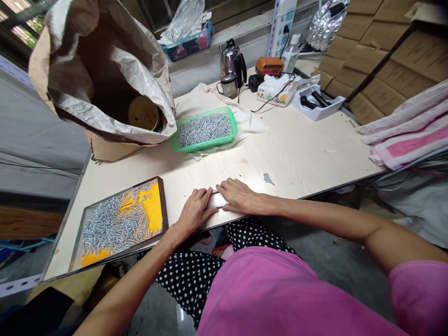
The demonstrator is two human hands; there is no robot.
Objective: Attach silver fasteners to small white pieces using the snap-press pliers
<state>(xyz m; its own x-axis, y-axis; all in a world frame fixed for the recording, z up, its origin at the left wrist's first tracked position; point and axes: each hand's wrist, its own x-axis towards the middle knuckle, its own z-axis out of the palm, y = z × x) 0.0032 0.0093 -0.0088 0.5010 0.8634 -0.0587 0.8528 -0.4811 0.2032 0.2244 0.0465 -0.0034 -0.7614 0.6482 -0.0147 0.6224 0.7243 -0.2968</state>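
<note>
A short, flat silvery-white bar (216,200) lies at the table's front edge, its ends covered by my fingers. My left hand (196,211) is closed on its left end, fingers bent over the top and thumb along the near side. On the other end, my right hand (242,198) grips it the same way. What the bar is exactly I cannot make out. To the left, a shallow dark-framed tray (164,205) with a yellow bottom holds a spread of small silvery metal pins or screws (117,226). Beyond my hands, a green basket (210,146) is heaped with similar pieces (205,128).
A big open woven sack (115,135) with a round tan container (143,113) inside stands back left. Along the back are a kettle (230,56), metal cup (229,86), orange battery (269,66), tissue pack (278,91) and white tray (324,112). Cardboard (371,60) borders the right.
</note>
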